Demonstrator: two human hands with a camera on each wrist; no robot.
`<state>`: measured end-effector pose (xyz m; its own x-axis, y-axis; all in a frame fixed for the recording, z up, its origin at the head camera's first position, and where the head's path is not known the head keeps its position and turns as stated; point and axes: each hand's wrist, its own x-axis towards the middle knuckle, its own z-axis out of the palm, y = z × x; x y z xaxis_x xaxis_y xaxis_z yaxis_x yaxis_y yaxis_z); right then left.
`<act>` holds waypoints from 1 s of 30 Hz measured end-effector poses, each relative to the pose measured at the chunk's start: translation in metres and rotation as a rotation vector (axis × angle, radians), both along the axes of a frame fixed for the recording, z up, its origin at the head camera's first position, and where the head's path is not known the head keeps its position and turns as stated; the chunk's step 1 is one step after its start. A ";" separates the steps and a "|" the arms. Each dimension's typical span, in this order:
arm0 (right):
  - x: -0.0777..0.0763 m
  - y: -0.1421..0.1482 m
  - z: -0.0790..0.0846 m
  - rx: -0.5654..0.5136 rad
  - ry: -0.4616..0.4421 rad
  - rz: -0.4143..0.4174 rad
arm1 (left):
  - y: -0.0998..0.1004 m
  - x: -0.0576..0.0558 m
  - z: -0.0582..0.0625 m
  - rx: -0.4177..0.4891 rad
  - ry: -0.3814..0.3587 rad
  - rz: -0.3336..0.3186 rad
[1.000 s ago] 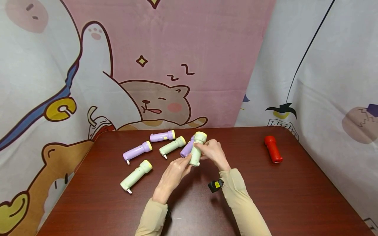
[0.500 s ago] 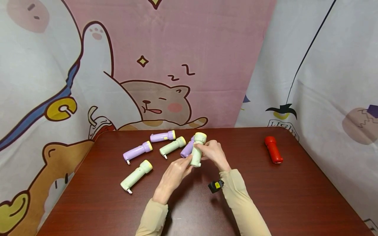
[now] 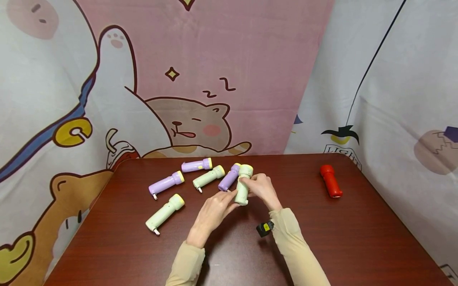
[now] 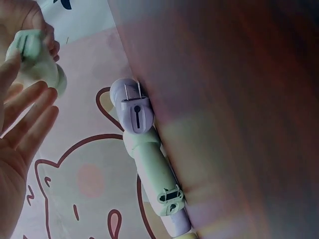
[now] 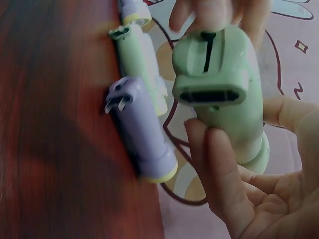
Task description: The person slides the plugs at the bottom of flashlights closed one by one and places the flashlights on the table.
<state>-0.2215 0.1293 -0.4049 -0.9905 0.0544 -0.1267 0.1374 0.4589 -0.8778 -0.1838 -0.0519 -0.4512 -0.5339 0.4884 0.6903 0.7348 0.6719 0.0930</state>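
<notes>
My right hand (image 3: 264, 190) grips a pale green flashlight (image 3: 243, 190) with a yellow-rimmed head, its head pointing away from me. The right wrist view shows the thumb and fingers curled round its body (image 5: 234, 119). A sliding switch groove and a dark slot mark its tail end; no prongs show there. At that tail, my left hand (image 3: 214, 210) touches the flashlight with its fingertips. The left wrist view has the left fingers (image 4: 37, 114) mostly straight and spread. Just left of the held flashlight lies a purple flashlight (image 3: 229, 178), metal plug prongs sticking out of its tail.
To the left on the brown table (image 3: 358, 238) lie another green flashlight (image 3: 208, 177), a purple flashlight (image 3: 166, 183), a second purple flashlight (image 3: 196, 165) and a nearer green flashlight (image 3: 164, 213). A red flashlight (image 3: 331, 181) lies far right. Printed cloth (image 3: 272, 79) hangs behind.
Both hands and the held green flashlight have shifted slightly right and toward me, so more of the purple flashlight beside it shows. The flashlights on the table have not moved.
</notes>
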 end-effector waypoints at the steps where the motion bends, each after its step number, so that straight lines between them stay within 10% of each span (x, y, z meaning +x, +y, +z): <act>1: 0.000 0.002 -0.001 0.004 0.004 -0.002 | 0.000 0.000 0.000 0.002 0.004 0.003; 30: -0.026 0.150 -0.005 0.495 0.042 -0.157 | -0.032 -0.001 0.007 0.028 -0.126 0.177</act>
<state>-0.2474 0.2792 -0.4103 -0.9693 0.2458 -0.0088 0.2073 0.7970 -0.5673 -0.1848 -0.0836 -0.4440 -0.6923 0.3609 0.6248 0.5869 0.7854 0.1966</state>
